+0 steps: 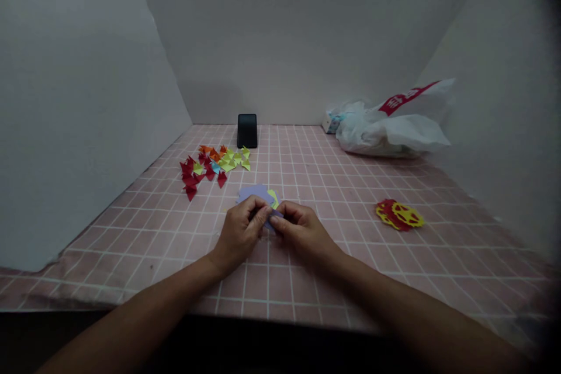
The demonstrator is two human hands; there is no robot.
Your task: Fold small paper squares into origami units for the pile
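Between my two hands, low over the table's near middle, is a small piece of purple paper (272, 223). My left hand (245, 225) pinches its left side with thumb and finger. On the other side my right hand (304, 231) grips it the same way, the two thumbs almost meeting. Just beyond the fingers lie flat purple paper sheets (255, 191) with a light yellow piece (274, 198) showing at their right. My fingers hide part of the held paper, so its folds cannot be made out.
Folded paper pieces (210, 168) in red, orange, yellow and blue lie at the left. Behind them a black phone (247, 131) stands upright. Red and yellow cut-out shapes (400, 214) are stacked at the right. A white plastic bag (394, 128) and a small box (330, 122) sit at the back right.
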